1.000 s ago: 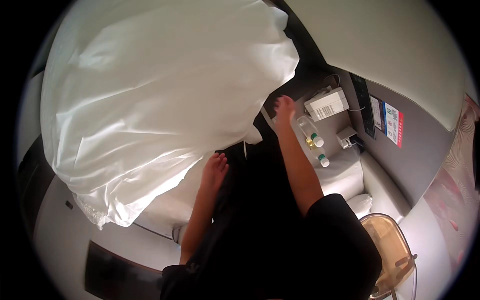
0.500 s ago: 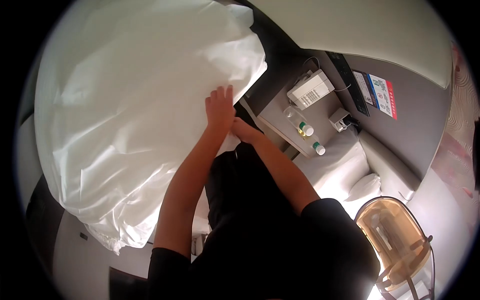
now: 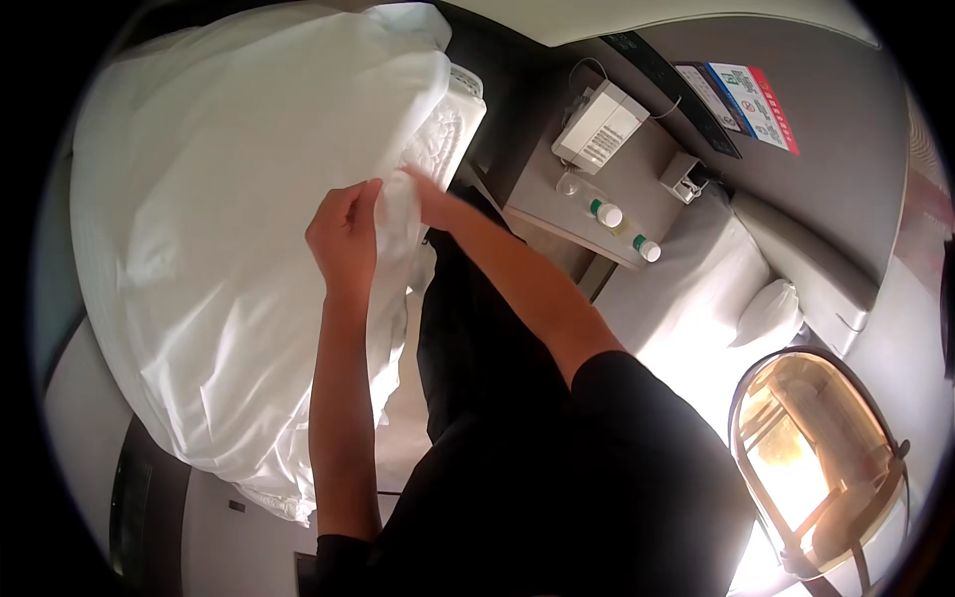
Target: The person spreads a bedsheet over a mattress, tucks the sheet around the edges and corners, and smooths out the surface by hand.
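White cloth, a sheet (image 3: 209,199), lies over most of the bed, wrinkled toward its near left part and bunched with ruffles at its lower edge. At the bed's upper right corner the sheet stops short, and a patterned piece of the mattress (image 3: 436,139) shows beyond it. Both hands are at the sheet's right edge, just below that corner. The left hand (image 3: 341,234) has its fingers curled in, thumb against them, clenched on a fold of the sheet. The right hand (image 3: 426,196) reaches across from the other side, its fingers against the same loose edge; they are blurred and partly hidden, so whether they grasp it I cannot tell. A strip of cloth hangs between the two hands, which are close together but apart.

Right of the bed stands a table (image 3: 642,196). A white box (image 3: 600,127) with a cord sits by its left edge, two bottles (image 3: 606,213) with white caps are near its front edge, and a small socket (image 3: 683,177) is by its back right corner. Beyond the table's right end lies a pale pillow (image 3: 769,314); nearer is an amber chair (image 3: 860,403).
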